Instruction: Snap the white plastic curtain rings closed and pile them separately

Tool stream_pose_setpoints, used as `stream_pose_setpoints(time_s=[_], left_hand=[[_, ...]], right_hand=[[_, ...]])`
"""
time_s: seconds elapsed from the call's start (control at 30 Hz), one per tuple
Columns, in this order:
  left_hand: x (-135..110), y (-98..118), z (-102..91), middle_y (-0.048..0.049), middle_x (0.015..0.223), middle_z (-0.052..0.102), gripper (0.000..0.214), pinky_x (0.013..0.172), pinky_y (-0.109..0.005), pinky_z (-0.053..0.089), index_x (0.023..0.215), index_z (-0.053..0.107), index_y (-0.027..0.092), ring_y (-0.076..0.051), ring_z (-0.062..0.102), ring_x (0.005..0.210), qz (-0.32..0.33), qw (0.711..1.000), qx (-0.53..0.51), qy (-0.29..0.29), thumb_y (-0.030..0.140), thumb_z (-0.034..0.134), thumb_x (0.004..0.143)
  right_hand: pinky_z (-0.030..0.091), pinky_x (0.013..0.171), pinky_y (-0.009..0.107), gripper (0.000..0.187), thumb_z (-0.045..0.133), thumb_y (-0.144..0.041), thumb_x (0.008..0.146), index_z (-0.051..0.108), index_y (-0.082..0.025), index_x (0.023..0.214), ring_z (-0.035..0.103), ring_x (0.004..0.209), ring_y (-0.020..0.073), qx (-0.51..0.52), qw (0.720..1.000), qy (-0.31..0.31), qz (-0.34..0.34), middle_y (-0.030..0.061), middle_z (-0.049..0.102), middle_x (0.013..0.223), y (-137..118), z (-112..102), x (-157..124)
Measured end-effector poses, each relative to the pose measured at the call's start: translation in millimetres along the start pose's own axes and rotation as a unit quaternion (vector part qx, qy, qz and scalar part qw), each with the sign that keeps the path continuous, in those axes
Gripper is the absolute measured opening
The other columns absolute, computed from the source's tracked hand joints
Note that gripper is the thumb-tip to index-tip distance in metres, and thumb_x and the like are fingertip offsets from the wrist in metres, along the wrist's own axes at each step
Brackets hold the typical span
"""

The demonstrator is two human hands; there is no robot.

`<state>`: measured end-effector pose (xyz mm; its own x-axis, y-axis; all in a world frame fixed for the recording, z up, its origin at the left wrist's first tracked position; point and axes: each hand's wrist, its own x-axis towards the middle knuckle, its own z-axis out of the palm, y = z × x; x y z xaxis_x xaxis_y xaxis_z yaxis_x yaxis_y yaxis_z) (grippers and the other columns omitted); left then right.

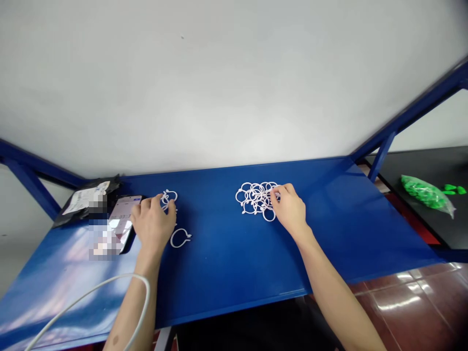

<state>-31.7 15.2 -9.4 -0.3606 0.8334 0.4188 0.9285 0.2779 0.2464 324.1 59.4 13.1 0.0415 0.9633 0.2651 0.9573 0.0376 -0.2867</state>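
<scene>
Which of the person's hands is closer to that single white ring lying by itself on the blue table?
Left. The left hand sits just beside the single ring, to its left; the right hand is far off to its right, at the pile of rings.

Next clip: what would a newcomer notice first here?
A tangled pile of white rings sits in the middle of the blue table, the right hand touching its right edge. Further left, the left hand touches a smaller cluster of rings, one loose ring beside it. A bright green bag lies on the black surface at far right.
</scene>
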Motion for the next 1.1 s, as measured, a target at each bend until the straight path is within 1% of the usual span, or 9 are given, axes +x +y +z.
stream_pose_setpoints(time_s=[0.13, 0.3, 0.43, 0.5, 0.6, 0.7, 0.8, 0.9, 1.1], left_hand=[[1, -11, 5.8, -0.0202, 0.098, 0.072, 0.029, 0.086, -0.055, 0.043, 0.095, 0.071, 0.017, -0.042, 0.058, 0.104, -0.005, 0.999, 0.011, -0.041, 0.040, 0.055, 0.094], [2, -9, 0.0, -0.0208, 0.101, 0.071, 0.024, 0.087, -0.055, 0.042, 0.086, 0.066, 0.018, -0.041, 0.057, 0.106, -0.014, 1.000, -0.001, -0.016, 0.036, 0.052, 0.094], [0, 8, -7.1, -0.0111, 0.089, 0.069, 0.013, 0.081, -0.042, 0.046, 0.089, 0.060, 0.020, -0.028, 0.062, 0.088, -0.041, 0.989, -0.140, -0.020, 0.032, 0.053, 0.091], [-8, 23, -7.8, -0.0030, 0.078, 0.065, 0.010, 0.072, -0.033, 0.046, 0.090, 0.056, 0.021, -0.020, 0.060, 0.072, -0.054, 0.952, -0.287, -0.086, 0.032, 0.055, 0.090], [-28, 51, -7.0, 0.0037, 0.068, 0.058, 0.014, 0.068, -0.028, 0.046, 0.090, 0.051, 0.022, -0.014, 0.057, 0.064, -0.022, 0.847, -0.486, -0.214, 0.035, 0.053, 0.094], [-50, 77, -7.0, 0.0048, 0.067, 0.057, 0.024, 0.068, -0.027, 0.046, 0.091, 0.052, 0.021, -0.012, 0.054, 0.063, 0.008, 0.764, -0.555, -0.328, 0.043, 0.051, 0.100], [-62, 89, -6.9, 0.0045, 0.069, 0.058, 0.028, 0.070, -0.027, 0.047, 0.092, 0.052, 0.021, -0.012, 0.055, 0.064, 0.022, 0.714, -0.583, -0.388, 0.047, 0.049, 0.102], [-63, 88, -4.9, 0.0036, 0.075, 0.059, 0.028, 0.068, -0.027, 0.047, 0.094, 0.054, 0.020, -0.011, 0.057, 0.065, 0.005, 0.724, -0.572, -0.386, 0.047, 0.051, 0.101], [-61, 83, -4.8, 0.0033, 0.077, 0.061, 0.023, 0.065, -0.025, 0.048, 0.102, 0.057, 0.021, -0.011, 0.059, 0.065, 0.009, 0.767, -0.543, -0.343, 0.043, 0.053, 0.100]], right_hand=[[0.036, 0.053, 0.028, 0.018, 0.062, -0.034, 0.097, 0.073, -0.020, 0.094, 0.065, 0.068, 0.0167, -0.018, 0.999, -0.023, 0.038, 0.0061, 0.066, 0.105, -2, -4, -1], [0.036, 0.054, 0.028, 0.021, 0.060, -0.035, 0.098, 0.073, -0.019, 0.093, 0.064, 0.068, 0.0159, 0.015, 0.999, 0.012, 0.046, 0.0063, 0.067, 0.105, -4, -7, -1], [0.042, 0.056, 0.027, 0.021, 0.056, -0.034, 0.100, 0.071, -0.019, 0.097, 0.064, 0.069, 0.0149, 0.072, 0.996, 0.041, -0.011, 0.0058, 0.068, 0.105, -8, -3, -3], [0.047, 0.060, 0.027, 0.022, 0.053, -0.033, 0.102, 0.070, -0.019, 0.102, 0.065, 0.070, 0.0141, 0.126, 0.988, 0.031, -0.082, 0.0066, 0.069, 0.108, -17, 0, -11], [0.054, 0.067, 0.028, 0.025, 0.051, -0.032, 0.104, 0.067, -0.019, 0.118, 0.068, 0.075, 0.0142, 0.205, 0.961, -0.020, -0.183, 0.0091, 0.067, 0.119, -37, 6, -29], [0.059, 0.073, 0.031, 0.032, 0.049, -0.032, 0.105, 0.058, -0.022, 0.134, 0.070, 0.080, 0.0143, 0.272, 0.927, -0.094, -0.242, 0.0115, 0.062, 0.135, -54, 14, -48], [0.058, 0.078, 0.031, 0.028, 0.044, -0.029, 0.107, 0.061, -0.021, 0.128, 0.072, 0.095, 0.0187, 0.314, 0.902, -0.138, -0.261, 0.0095, 0.070, 0.121, -60, 21, -56], [0.056, 0.080, 0.031, 0.018, 0.051, -0.027, 0.105, 0.066, -0.022, 0.113, 0.072, 0.089, 0.0176, 0.362, 0.886, -0.171, -0.234, 0.0045, 0.074, 0.101, -58, 25, -54], [0.051, 0.060, 0.023, 0.011, 0.059, -0.030, 0.100, 0.066, -0.022, 0.097, 0.065, 0.060, 0.0109, 0.493, 0.824, -0.261, -0.101, -0.0026, 0.071, 0.080, -57, 22, -48]])
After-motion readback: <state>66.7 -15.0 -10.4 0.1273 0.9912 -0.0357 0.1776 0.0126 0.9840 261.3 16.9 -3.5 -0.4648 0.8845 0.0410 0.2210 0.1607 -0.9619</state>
